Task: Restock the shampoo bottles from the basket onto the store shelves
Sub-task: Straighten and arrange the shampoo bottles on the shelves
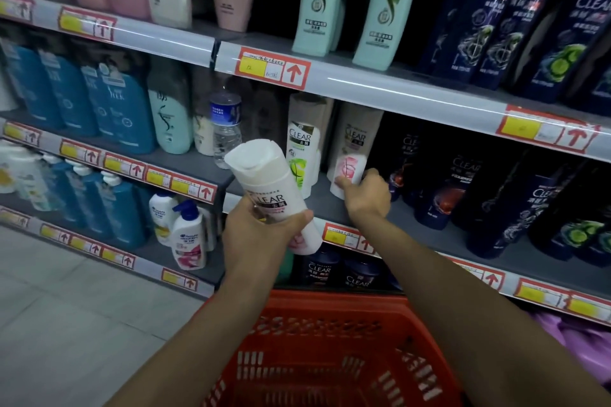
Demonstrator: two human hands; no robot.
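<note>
While the left hand [264, 231] grips a smooth white bottle [261, 172] (flat-capped), the right hand [368, 193] holds a shelved bottle [355, 139].

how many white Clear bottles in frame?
3. One bottle in the left hand; a green-label bottle on the middle shelf; a pink-label bottle beside it, gripped by the right hand. More may hide behind.

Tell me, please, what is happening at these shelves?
A person is restocking shampoo. Their left hand grips a white bottle, tilted in front of the shelves. Their right hand holds the base of a matching bottle standing on the middle shelf. A red basket sits below, between the arms.
</note>
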